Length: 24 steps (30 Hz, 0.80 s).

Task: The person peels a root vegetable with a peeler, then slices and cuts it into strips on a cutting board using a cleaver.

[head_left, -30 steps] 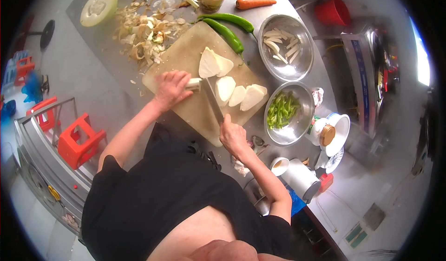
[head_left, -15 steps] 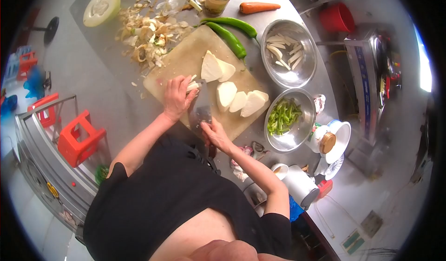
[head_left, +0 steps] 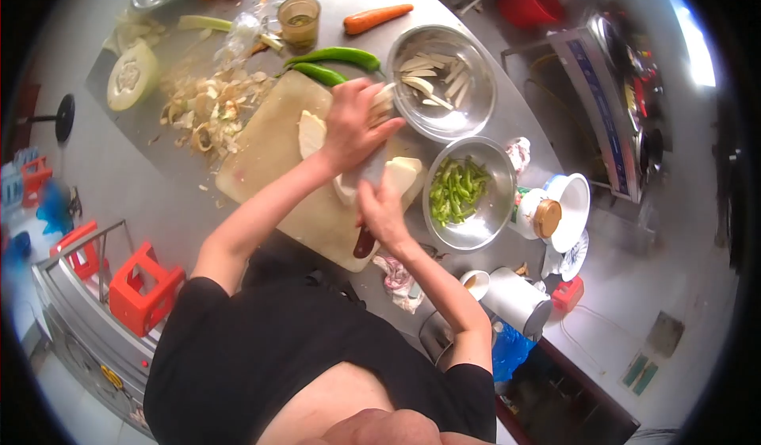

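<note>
My left hand (head_left: 353, 128) is closed round pale cut sticks (head_left: 381, 103), blurred by motion, beside the rim of the upper steel bowl (head_left: 485, 80). That bowl holds more pale sticks. Below, my right hand (head_left: 382, 212) grips a cleaver by its brown handle (head_left: 364, 243); its blade (head_left: 366, 169) lies flat and reaches up under my left hand. White slices (head_left: 403, 173) rest on the cutting board (head_left: 261, 160), partly hidden by my hands and the blade. Two green peppers (head_left: 341, 57) lie at the board's upper edge.
A second steel bowl (head_left: 495, 227) holds green pepper strips. Peelings (head_left: 214, 112) spread left of the board. A glass mug (head_left: 299, 23) and a carrot (head_left: 379, 19) sit at the back. A jar (head_left: 533, 213), a white bowl (head_left: 576, 199) and a cloth (head_left: 396, 278) are on the right.
My left hand has moved up and right with the pale sticks, from the board toward the upper bowl. My right hand and the cleaver have followed. The camera view has shifted.
</note>
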Tool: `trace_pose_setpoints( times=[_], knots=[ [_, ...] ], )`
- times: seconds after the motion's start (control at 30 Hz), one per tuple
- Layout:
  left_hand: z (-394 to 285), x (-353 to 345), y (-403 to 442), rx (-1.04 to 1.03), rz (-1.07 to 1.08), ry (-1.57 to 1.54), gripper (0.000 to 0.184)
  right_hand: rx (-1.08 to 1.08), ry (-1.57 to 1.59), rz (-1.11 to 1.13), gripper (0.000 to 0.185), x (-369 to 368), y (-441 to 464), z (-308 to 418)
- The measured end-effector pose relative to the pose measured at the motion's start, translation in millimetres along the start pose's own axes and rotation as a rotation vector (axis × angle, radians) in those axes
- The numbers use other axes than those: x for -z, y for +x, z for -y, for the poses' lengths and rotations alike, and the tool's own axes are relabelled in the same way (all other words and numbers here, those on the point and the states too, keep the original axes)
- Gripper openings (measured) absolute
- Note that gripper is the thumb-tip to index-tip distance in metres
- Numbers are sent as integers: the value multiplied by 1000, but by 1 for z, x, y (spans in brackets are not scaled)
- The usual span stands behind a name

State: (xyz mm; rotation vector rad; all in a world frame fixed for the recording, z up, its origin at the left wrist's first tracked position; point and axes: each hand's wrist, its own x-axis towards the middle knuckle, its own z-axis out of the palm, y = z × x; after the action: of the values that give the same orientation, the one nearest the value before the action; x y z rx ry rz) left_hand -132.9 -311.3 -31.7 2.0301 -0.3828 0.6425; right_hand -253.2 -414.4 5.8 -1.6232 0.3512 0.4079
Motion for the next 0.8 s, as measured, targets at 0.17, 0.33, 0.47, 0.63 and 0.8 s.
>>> trace_pose_setpoints(
  times=[0.17, 0.33, 0.47, 0.63, 0.8],
  knots=[
    [-11, -119, 62, -207, 187, -125, 42, -1, 96, -288, 14, 63, -2, 49],
    [26, -144, 82, -191, 366, 425, 29, -28, 55, -358, 17, 88, -40, 49],
    [72, -58, 75, -283, 436, 228, 22, -6, 15, -291, 21, 88, -61, 4],
    [102, 62, 24, -291, 782, 51, 42, -110, -149, -135, 20, 66, -68, -22],
    [95, 104, -39, -228, 752, 222, 65, -111, -300, -25, 17, 47, -57, -27]
  ],
)
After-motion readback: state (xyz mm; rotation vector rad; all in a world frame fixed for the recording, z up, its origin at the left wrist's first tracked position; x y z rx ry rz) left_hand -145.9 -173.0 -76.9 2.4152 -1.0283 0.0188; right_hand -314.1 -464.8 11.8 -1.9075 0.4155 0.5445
